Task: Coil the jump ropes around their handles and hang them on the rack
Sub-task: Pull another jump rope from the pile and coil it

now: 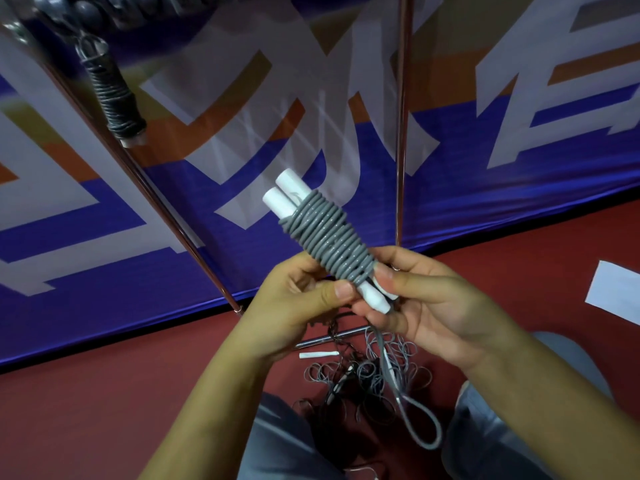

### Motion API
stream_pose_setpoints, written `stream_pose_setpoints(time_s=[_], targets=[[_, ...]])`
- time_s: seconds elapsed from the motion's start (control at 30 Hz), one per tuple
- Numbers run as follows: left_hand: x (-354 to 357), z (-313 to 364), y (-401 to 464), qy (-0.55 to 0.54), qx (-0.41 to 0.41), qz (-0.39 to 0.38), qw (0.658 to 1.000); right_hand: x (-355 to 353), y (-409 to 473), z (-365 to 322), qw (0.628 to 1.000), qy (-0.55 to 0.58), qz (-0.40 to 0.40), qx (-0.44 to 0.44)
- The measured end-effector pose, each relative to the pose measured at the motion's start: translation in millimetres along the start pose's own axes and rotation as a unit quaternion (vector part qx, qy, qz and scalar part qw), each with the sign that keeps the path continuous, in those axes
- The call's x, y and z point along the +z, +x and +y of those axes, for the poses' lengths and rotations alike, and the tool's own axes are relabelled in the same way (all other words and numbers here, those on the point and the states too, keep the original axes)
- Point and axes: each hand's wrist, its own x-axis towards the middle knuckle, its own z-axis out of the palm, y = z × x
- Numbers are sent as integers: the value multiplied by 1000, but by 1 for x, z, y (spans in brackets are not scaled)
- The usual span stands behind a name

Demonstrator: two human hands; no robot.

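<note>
Gripping white twin-handled, grey-cord-wound jump rope (325, 237), left hand (304, 292) and right hand (415, 299) clamp bundle together. Below hands: red floor (104, 393), loose grey rope tangle (367, 372). Beyond hands: blue-orange banner (450, 150), chrome rack pole (401, 116).

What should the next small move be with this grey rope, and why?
Probably tuck the loose end: the grey rope is already coiled tightly around the white handles, held by the left hand and right hand, but a hanging loop still trails below. Securing it should come before hanging it beside the dark bundle on the rack.
</note>
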Motion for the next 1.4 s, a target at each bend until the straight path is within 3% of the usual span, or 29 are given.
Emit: stream_pose_setpoints(time_s=[0.2,0.33,0.47,0.57,0.7,0.87,1.07,1.13,1.27,1.4], targets=[[-7,8,-4,31,4,-30,999,-3,1,-3,998,33,-38,37],[-3,9,-5,41,14,-16,999,-6,8,-2,979,117,-106,126],[-5,6,-4,72,28,27,997,-6,14,4,959,185,-70,204],[-6,1,-6,86,5,83,993,-5,16,9,995,-26,-1,99],[-5,-2,-4,65,0,173,983,-10,13,20,953,-280,71,-94],[8,1,-2,7,10,150,989,-12,10,29,877,-422,60,-221],[9,3,-2,-25,5,97,995,-7,6,30,854,-432,81,-279],[8,5,-4,-11,8,79,997,-5,6,32,872,-394,82,-279],[4,9,-8,-12,13,29,999,3,2,27,953,-218,58,-202],[0,15,-7,-43,-1,-17,999,8,-3,15,969,-165,51,-174]])
